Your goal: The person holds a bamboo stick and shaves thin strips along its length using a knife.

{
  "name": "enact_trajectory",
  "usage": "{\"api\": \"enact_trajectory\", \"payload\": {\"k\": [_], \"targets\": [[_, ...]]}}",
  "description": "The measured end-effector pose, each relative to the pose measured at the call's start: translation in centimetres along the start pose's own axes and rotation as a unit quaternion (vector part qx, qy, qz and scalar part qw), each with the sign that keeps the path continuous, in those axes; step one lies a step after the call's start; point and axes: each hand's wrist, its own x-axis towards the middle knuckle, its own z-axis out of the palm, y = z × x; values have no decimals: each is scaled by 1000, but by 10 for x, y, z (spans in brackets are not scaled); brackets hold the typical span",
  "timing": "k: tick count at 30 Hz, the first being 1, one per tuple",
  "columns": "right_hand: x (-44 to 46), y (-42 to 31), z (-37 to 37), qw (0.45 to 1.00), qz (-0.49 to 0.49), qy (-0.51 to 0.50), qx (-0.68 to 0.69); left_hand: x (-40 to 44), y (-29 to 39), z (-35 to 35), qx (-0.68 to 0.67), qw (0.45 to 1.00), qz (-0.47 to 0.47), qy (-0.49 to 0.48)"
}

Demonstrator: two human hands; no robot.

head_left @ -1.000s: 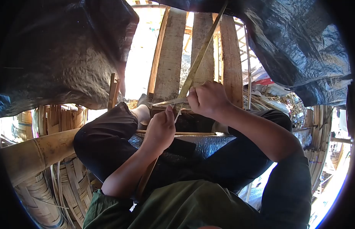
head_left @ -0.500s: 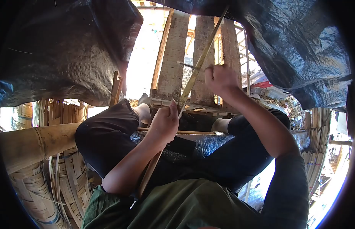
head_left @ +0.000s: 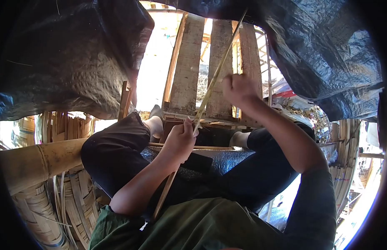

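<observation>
A long, thin bamboo strip slants from my lap up towards the wooden boards ahead. My left hand is closed around its lower part, thumb pointing up along it. The strip's tail runs on below that hand, beside my forearm. My right hand is a fist just right of the strip's middle, slightly smeared by motion. The thin-bladed knife it gripped half a second ago is hard to make out now, the blade being blurred or turned away.
Upright wooden boards stand in front of me. Dark plastic sheeting hangs at left, with more sheeting at right. A thick bamboo pole lies by my left knee, above woven bamboo.
The strip looks narrower, as if turned more edge-on. The knife blade that crossed it no longer shows clearly. My left hand has shifted slightly down and right.
</observation>
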Motion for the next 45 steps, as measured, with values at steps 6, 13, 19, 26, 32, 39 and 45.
{"api": "enact_trajectory", "payload": {"k": [6,13,19,26,32,39,45], "targets": [[-14,-16,-6,994,-24,-92,61,12,-22,-7,145,975,156,62],[11,3,-6,998,28,-56,9,5,-11,1,178,972,134,70],[-7,2,10,993,-115,17,33,7,-14,1,165,971,158,70],[-1,4,16,992,-118,35,26,28,-41,-11,193,974,112,24],[-4,1,10,991,-120,53,25,34,-53,-4,117,938,327,-5],[-5,-3,8,994,-103,40,-6,10,-17,3,5,997,81,3],[30,19,-15,998,36,-24,-41,-2,-15,11,-5,999,41,-11]]}}
